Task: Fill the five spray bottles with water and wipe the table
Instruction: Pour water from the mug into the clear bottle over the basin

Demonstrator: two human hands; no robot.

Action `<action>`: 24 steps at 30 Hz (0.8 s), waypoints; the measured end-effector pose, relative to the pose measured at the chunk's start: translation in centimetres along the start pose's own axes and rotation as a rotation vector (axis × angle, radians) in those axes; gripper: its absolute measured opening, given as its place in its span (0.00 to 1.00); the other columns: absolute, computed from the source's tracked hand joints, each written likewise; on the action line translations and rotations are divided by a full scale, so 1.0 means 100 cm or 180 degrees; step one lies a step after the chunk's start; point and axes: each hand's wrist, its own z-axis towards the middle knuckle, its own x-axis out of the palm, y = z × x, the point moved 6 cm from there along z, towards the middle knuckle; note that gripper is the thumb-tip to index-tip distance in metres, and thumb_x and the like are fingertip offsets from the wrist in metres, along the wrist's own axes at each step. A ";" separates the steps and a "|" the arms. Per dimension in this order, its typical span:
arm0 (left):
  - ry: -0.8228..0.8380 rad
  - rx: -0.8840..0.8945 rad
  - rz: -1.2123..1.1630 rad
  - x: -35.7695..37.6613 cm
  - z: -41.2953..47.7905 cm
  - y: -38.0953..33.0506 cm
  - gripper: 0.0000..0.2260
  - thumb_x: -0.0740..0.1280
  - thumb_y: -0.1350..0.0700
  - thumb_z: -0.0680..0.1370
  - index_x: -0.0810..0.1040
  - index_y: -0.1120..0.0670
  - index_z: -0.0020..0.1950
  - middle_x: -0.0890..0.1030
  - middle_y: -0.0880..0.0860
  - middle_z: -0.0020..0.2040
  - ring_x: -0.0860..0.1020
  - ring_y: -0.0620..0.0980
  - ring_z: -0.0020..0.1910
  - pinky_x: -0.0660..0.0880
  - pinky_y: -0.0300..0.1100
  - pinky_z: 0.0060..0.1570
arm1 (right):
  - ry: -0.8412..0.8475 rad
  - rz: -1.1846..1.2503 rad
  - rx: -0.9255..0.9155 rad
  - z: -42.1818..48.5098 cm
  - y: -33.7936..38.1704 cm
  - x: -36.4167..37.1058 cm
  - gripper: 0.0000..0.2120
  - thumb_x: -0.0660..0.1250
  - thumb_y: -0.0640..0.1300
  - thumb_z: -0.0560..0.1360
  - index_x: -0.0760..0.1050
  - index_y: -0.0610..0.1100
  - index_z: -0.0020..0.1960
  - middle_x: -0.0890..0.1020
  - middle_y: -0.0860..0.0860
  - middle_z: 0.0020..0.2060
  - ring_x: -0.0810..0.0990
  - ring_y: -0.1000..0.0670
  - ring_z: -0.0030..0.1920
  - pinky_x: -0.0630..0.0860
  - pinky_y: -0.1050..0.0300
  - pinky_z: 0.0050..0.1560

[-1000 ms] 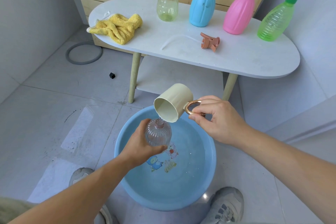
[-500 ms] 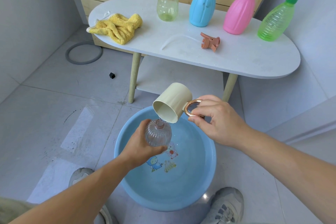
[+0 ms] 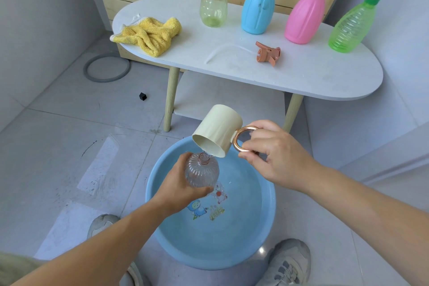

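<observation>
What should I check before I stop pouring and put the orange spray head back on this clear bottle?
1. Left hand grips the clear bottle: ok.
2. Cup, held by its ring handle in the right hand, tips over the bottle's mouth: ok.
3. Bottle is held above the blue basin, so spills land in it: ok.
4. Bottle's water level: cannot tell.
5. Orange spray head lies free on the table: ok.
</observation>
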 end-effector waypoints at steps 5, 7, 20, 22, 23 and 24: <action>0.0014 0.0014 -0.0021 0.000 -0.001 -0.002 0.39 0.83 0.50 0.66 0.64 0.41 0.69 0.75 0.37 0.60 0.77 0.42 0.59 0.75 0.36 0.52 | -0.0067 -0.0288 -0.0302 0.000 0.007 -0.003 0.16 0.62 0.48 0.80 0.79 0.42 0.37 0.72 0.52 0.33 0.76 0.45 0.57 0.71 0.59 0.56; 0.0021 0.0012 -0.0043 0.000 -0.002 -0.003 0.38 0.83 0.51 0.66 0.64 0.39 0.67 0.75 0.35 0.59 0.76 0.39 0.58 0.75 0.34 0.50 | -0.0097 -0.0421 -0.0440 0.000 0.011 -0.003 0.15 0.63 0.47 0.80 0.80 0.42 0.38 0.72 0.52 0.34 0.76 0.43 0.57 0.70 0.60 0.57; 0.0043 -0.0105 -0.0111 0.000 -0.001 0.004 0.41 0.83 0.51 0.65 0.64 0.43 0.71 0.76 0.39 0.61 0.78 0.40 0.58 0.73 0.30 0.48 | -0.0295 0.1133 0.1793 -0.010 -0.037 0.022 0.11 0.68 0.46 0.77 0.82 0.42 0.40 0.81 0.50 0.33 0.78 0.50 0.41 0.73 0.57 0.45; 0.0055 -0.0142 -0.0087 0.002 -0.001 0.008 0.41 0.83 0.51 0.65 0.64 0.43 0.71 0.76 0.40 0.61 0.78 0.43 0.59 0.74 0.31 0.48 | -0.0137 0.1416 0.2307 -0.018 -0.053 0.038 0.11 0.68 0.46 0.78 0.82 0.41 0.41 0.79 0.49 0.31 0.72 0.55 0.30 0.69 0.58 0.35; 0.0058 -0.0155 -0.0078 0.002 -0.001 0.009 0.42 0.83 0.51 0.66 0.63 0.43 0.73 0.76 0.39 0.62 0.78 0.44 0.61 0.74 0.32 0.50 | -0.0033 0.1412 0.2478 -0.023 -0.061 0.048 0.12 0.68 0.47 0.78 0.82 0.41 0.42 0.79 0.50 0.30 0.70 0.57 0.26 0.66 0.60 0.32; 0.0067 -0.0179 -0.0068 0.002 -0.001 0.011 0.44 0.83 0.51 0.66 0.62 0.43 0.75 0.74 0.39 0.65 0.76 0.45 0.63 0.73 0.33 0.54 | 0.0055 0.1402 0.2627 -0.030 -0.069 0.059 0.12 0.68 0.48 0.78 0.82 0.41 0.42 0.79 0.51 0.30 0.69 0.59 0.25 0.65 0.60 0.31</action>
